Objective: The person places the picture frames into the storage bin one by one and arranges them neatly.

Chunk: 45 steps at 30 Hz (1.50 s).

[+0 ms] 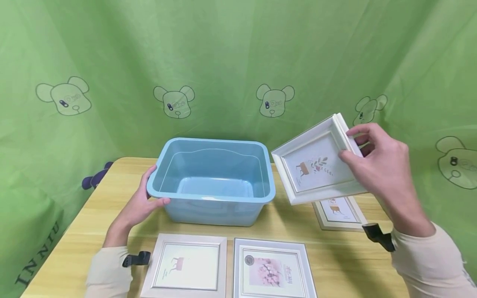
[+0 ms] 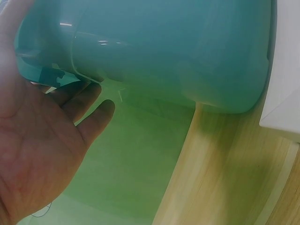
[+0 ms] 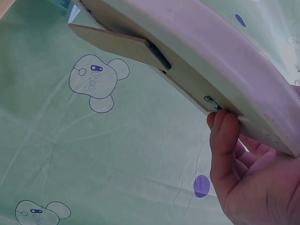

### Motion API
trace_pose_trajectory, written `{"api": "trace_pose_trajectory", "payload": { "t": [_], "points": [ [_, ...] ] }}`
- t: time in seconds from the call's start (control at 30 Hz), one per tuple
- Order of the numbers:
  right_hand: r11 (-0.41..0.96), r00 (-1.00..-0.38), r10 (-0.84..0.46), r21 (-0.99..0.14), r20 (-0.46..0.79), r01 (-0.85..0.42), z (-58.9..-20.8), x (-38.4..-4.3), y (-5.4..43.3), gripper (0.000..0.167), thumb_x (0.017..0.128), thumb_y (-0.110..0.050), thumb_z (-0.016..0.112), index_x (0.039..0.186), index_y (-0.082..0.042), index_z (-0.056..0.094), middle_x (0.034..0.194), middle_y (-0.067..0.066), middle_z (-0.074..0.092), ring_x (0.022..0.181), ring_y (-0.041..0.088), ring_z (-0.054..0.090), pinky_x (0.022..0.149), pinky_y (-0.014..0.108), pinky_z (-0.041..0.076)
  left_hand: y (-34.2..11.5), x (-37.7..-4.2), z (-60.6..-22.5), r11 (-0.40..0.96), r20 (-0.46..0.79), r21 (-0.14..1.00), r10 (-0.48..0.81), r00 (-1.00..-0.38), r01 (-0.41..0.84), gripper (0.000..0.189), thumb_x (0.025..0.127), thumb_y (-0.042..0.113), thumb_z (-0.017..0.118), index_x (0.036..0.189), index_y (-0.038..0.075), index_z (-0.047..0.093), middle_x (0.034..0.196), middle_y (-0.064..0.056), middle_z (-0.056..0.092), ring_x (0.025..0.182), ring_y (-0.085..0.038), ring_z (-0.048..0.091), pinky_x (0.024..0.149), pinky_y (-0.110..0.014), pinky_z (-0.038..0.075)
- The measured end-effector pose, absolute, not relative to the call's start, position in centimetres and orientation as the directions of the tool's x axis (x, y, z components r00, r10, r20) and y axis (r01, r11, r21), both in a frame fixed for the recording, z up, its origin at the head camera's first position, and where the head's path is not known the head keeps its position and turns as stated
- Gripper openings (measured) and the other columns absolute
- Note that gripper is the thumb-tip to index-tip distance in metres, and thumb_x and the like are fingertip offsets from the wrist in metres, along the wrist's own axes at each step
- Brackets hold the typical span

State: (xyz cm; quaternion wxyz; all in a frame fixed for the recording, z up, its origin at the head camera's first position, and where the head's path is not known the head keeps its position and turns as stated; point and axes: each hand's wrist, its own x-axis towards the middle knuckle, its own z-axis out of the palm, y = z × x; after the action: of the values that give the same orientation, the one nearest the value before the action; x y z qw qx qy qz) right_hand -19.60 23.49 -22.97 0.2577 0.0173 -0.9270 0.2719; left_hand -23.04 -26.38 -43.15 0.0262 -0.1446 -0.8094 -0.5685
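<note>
Picture frame (image 1: pixel 316 166) in right hand (image 1: pixel 384 162); left hand (image 1: pixel 138 205) holds tub (image 1: pixel 214 212).

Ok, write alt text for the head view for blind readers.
A right hand holds a tilted white picture frame beside a blue plastic tub, which the left hand grips. A pale frame and a pink-flower frame lie nearer on a wood-grain table; a fourth frame shows partly behind the raised one. A green cartoon-bear curtain hangs behind.

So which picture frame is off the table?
The white frame held up in the right hand; the front left frame, front right frame and partly hidden frame lie on the table.
</note>
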Motion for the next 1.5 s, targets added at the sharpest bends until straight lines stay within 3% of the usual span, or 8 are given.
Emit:
{"api": "trace_pose_trajectory", "payload": {
  "t": [0.17, 0.4, 0.5, 0.9, 1.5],
  "points": [
    [0.828, -0.857, 0.136, -0.532, 0.497, -0.177, -22.7, -19.5, 23.2, 0.040, 0.082, -0.013, 0.070, 0.120, -0.012, 0.059, 0.095, 0.008, 0.063, 0.066, -0.005, 0.054, 0.050, 0.014, 0.051, -26.4, -22.9, -43.2, 0.312, 0.193, 0.917, 0.199, -0.961, 0.248, 0.102, 0.083, 0.015, 0.072, 0.155, 0.030, 0.002, 0.153, -0.021, 0.026, 0.135, -0.044, 0.034, 0.111, -0.065, 0.026],
    [0.803, -0.831, 0.182, -0.567, 0.526, -0.183, -22.3, -19.9, 23.0, 0.039, 0.080, -0.012, 0.072, 0.118, -0.014, 0.060, 0.081, -0.021, 0.054, 0.067, -0.007, 0.054, 0.051, 0.010, 0.049, -26.5, -22.9, -43.2, 0.312, 0.198, 0.916, 0.194, -0.961, 0.252, 0.103, 0.083, 0.015, 0.073, 0.155, 0.028, 0.001, 0.153, -0.022, 0.026, 0.136, -0.044, 0.034, 0.111, -0.065, 0.025],
    [0.797, -0.825, 0.195, -0.576, 0.531, -0.183, -22.1, -20.0, 22.7, 0.039, 0.080, -0.011, 0.072, 0.117, -0.016, 0.060, 0.081, -0.025, 0.053, 0.068, -0.006, 0.054, 0.052, 0.009, 0.049, -26.6, -22.9, -43.2, 0.319, 0.196, 0.914, 0.192, -0.962, 0.250, 0.103, 0.083, 0.015, 0.073, 0.155, 0.027, 0.001, 0.154, -0.022, 0.025, 0.136, -0.043, 0.034, 0.111, -0.065, 0.025],
    [0.716, -0.767, 0.249, -0.646, 0.591, -0.265, -22.0, -20.9, 21.0, 0.034, 0.078, -0.007, 0.072, 0.109, -0.017, 0.063, 0.082, -0.017, 0.057, 0.068, -0.001, 0.058, 0.055, 0.008, 0.050, -26.6, -22.9, -43.2, 0.326, 0.188, 0.914, 0.187, -0.964, 0.242, 0.103, 0.082, 0.016, 0.073, 0.155, 0.030, 0.001, 0.154, -0.022, 0.026, 0.136, -0.043, 0.034, 0.111, -0.065, 0.025],
    [0.653, -0.740, 0.284, -0.688, 0.610, -0.316, -22.0, -21.6, 19.6, 0.033, 0.078, -0.005, 0.072, 0.107, -0.019, 0.063, 0.081, -0.014, 0.058, 0.068, 0.004, 0.058, 0.058, 0.009, 0.050, -26.4, -23.1, -43.2, 0.322, 0.197, 0.912, 0.198, -0.960, 0.254, 0.103, 0.082, 0.016, 0.073, 0.155, 0.030, 0.002, 0.153, -0.022, 0.027, 0.135, -0.044, 0.034, 0.111, -0.065, 0.025]
  ]
}}
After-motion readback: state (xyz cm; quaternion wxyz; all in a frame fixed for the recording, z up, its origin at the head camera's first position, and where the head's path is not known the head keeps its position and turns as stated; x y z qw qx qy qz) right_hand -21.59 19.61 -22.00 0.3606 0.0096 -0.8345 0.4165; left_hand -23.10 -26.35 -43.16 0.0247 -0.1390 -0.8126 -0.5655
